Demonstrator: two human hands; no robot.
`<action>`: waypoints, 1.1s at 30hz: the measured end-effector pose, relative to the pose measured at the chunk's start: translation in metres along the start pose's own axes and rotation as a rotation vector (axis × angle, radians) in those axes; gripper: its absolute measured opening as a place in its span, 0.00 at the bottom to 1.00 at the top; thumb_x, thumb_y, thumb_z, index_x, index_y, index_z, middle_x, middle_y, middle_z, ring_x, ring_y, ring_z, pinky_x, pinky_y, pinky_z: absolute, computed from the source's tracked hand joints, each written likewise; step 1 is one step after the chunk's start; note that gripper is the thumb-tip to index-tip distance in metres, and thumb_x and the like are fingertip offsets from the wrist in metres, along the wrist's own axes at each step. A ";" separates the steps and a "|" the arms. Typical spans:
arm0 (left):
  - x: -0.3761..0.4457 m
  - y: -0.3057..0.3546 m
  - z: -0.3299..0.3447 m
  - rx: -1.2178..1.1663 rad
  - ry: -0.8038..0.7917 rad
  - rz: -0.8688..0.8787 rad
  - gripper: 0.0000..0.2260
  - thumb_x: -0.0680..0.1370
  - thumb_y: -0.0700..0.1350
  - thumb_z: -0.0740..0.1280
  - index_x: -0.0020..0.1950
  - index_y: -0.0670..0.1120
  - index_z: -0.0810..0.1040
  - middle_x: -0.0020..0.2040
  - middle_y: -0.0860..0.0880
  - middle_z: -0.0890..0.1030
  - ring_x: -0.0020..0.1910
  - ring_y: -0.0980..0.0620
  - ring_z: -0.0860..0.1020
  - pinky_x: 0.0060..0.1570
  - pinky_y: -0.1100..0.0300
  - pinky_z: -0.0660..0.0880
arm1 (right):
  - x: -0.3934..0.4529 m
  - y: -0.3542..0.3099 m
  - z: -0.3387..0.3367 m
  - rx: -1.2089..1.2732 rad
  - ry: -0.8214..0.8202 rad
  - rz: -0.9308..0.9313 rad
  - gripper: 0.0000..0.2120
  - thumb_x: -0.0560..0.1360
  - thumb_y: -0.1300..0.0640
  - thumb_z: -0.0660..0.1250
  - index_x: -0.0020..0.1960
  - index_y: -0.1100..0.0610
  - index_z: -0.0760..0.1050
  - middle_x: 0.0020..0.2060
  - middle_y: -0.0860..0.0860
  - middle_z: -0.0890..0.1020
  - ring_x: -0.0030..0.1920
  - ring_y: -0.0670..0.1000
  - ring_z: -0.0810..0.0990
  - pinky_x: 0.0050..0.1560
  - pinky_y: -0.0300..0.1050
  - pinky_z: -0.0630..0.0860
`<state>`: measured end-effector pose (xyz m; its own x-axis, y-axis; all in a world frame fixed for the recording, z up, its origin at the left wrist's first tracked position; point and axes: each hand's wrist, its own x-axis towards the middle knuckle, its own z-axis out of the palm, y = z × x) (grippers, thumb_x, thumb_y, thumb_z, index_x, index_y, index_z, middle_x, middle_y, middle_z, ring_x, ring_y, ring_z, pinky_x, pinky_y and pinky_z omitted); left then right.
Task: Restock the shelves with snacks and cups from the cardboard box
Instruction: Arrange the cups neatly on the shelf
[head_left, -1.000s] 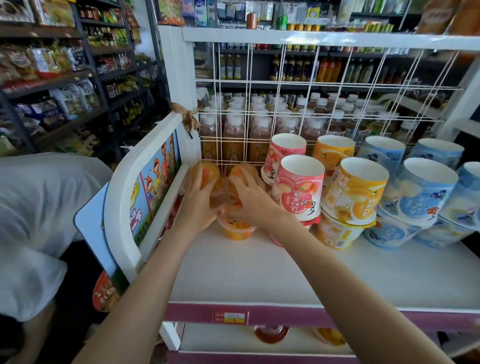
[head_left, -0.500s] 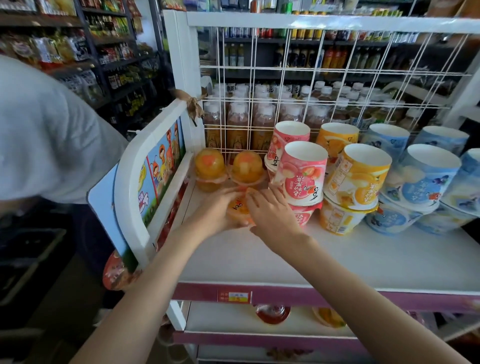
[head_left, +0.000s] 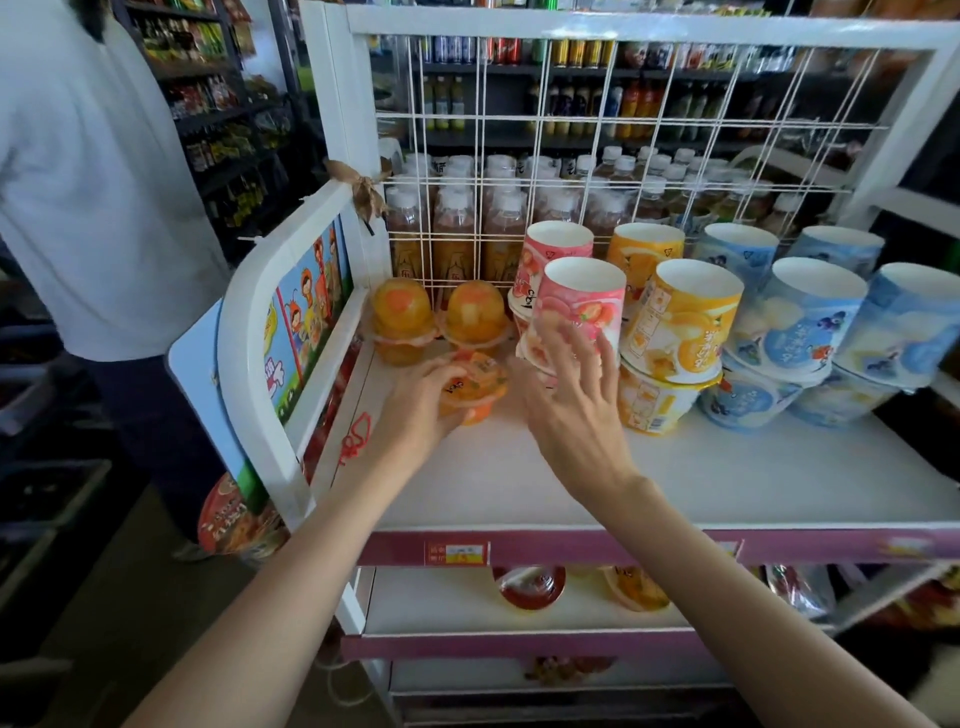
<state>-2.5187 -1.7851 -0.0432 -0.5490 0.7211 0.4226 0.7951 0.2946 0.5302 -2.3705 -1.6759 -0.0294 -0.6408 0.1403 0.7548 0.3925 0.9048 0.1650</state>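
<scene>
On the white shelf (head_left: 727, 478), my left hand (head_left: 415, 400) grips a small orange jelly cup (head_left: 475, 387) that stands on the shelf's left part. Behind it, two more orange jelly cups (head_left: 400, 317) (head_left: 475, 317) sit stacked upside down on others against the wire grid. My right hand (head_left: 571, 400) hovers with spread fingers just right of the gripped cup, in front of the pink paper cups (head_left: 582, 301). Yellow cups (head_left: 685, 317) and blue cups (head_left: 810, 317) are stacked in rows to the right. The cardboard box is out of view.
A wire grid back (head_left: 571, 156) with bottles (head_left: 457, 228) behind closes the shelf's rear. A white side panel (head_left: 270, 332) bounds the left. A person in a white shirt (head_left: 88, 182) stands at left. Lower shelves (head_left: 467, 608) hold more cups.
Both hands left the two stacked jelly cups at the back. My left hand now grips the front jelly cup, and my right hand has lifted off it with fingers spread.
</scene>
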 end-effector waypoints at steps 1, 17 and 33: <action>-0.002 0.003 0.003 -0.001 0.017 -0.020 0.20 0.68 0.41 0.75 0.59 0.44 0.78 0.64 0.45 0.75 0.64 0.44 0.72 0.64 0.47 0.68 | -0.002 0.005 -0.005 0.013 0.044 0.045 0.26 0.65 0.65 0.70 0.63 0.55 0.73 0.68 0.60 0.65 0.68 0.62 0.62 0.69 0.62 0.58; -0.022 0.057 0.024 0.114 -0.102 0.129 0.34 0.72 0.54 0.70 0.74 0.54 0.59 0.69 0.48 0.70 0.71 0.40 0.60 0.63 0.38 0.66 | -0.026 0.020 0.004 0.363 0.040 0.372 0.26 0.69 0.67 0.70 0.63 0.54 0.68 0.60 0.63 0.71 0.55 0.65 0.73 0.49 0.57 0.76; -0.024 0.083 0.035 0.252 -0.114 0.130 0.33 0.74 0.52 0.68 0.75 0.56 0.55 0.77 0.51 0.51 0.74 0.41 0.52 0.66 0.32 0.54 | -0.046 0.078 -0.030 0.409 -0.059 0.646 0.29 0.73 0.66 0.66 0.71 0.54 0.62 0.67 0.59 0.63 0.66 0.61 0.63 0.64 0.54 0.65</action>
<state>-2.4302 -1.7563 -0.0350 -0.4172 0.8246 0.3822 0.9036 0.3312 0.2718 -2.2902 -1.6245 -0.0323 -0.4054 0.7030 0.5843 0.4336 0.7106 -0.5541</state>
